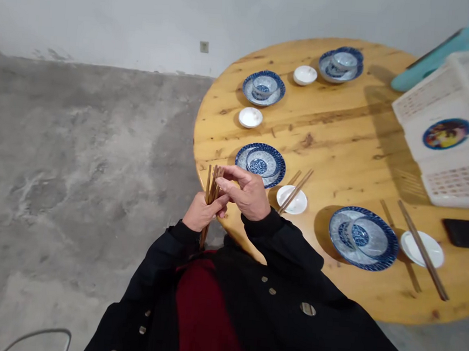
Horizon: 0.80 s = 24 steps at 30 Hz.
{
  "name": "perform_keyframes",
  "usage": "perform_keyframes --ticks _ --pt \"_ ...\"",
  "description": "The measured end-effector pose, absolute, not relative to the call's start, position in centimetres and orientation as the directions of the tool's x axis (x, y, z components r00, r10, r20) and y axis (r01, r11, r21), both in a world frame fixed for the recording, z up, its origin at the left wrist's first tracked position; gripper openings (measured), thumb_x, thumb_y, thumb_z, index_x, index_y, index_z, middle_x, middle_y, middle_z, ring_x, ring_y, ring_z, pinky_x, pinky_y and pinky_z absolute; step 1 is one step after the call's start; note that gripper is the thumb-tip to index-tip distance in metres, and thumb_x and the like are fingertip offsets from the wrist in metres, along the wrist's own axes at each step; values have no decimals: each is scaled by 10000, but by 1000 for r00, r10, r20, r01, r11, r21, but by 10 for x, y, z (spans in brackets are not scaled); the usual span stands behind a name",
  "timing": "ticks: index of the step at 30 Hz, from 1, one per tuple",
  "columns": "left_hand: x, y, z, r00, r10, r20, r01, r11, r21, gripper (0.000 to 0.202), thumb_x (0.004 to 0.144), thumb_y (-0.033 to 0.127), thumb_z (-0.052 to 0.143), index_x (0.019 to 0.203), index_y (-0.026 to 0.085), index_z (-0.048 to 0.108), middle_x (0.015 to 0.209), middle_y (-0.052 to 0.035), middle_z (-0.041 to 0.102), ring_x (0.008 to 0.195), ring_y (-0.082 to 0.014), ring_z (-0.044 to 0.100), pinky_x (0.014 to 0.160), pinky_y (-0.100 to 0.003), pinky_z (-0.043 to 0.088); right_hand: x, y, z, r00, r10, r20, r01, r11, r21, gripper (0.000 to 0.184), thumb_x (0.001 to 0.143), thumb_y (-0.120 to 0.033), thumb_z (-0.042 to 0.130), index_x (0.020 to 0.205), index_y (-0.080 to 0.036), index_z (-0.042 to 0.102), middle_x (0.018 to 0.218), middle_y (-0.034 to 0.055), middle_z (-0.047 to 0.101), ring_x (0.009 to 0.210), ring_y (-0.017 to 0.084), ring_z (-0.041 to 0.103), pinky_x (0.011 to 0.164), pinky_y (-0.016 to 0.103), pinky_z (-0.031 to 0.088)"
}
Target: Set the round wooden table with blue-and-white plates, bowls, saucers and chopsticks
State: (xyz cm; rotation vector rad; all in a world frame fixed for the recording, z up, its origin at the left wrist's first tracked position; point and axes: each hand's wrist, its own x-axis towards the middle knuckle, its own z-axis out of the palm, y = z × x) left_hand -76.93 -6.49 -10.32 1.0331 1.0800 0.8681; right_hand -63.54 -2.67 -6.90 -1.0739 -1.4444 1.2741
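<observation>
My left hand (199, 211) is wrapped round a bundle of brown wooden chopsticks (211, 187), held upright at the round table's near left edge. My right hand (246, 192) pinches the tops of those chopsticks with its fingertips. Just beyond my hands sits a blue-and-white plate with a bowl on it (261, 163). A small white dish (292, 200) to its right has a pair of chopsticks (296, 191) laid across it.
The round wooden table (342, 146) carries several blue-and-white plate-and-bowl settings (363, 237), each with a small white dish. One more chopstick pair (423, 251) lies across a dish at right. A white plastic basket (451, 127) and a black phone (466, 233) sit at the right. Bare concrete floor at left.
</observation>
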Motion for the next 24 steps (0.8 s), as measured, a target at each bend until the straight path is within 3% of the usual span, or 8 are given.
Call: perform_keyframes --ticks 6,15,24 --pt "-809 -63 -100 198 948 -250 -5 255 967 563 790 665 624 577 151 535 477 18 484 441 -58 403 448 -213 297 -676 -20 -66 -278 958 72 58 92 -994 246 787 -442 683 867 -213 723 783 22 667 774 193 642 641 289 530" --pt "-864 -66 -107 116 970 -213 36 211 977 583 827 667 571 547 156 540 481 1 508 471 -78 454 484 -213 346 -729 -13 -87 -362 931 49 21 61 -998 233 802 -420 680 923 -228 733 796 24 661 746 183 627 626 294 525" --pt "-908 -61 -115 148 958 -246 44 242 969 583 844 661 548 556 154 543 465 15 483 441 -65 393 464 -209 306 -771 -10 -94 -336 941 44 28 57 -998 228 800 -416 689 936 -241 743 807 25 663 771 190 631 622 298 526"
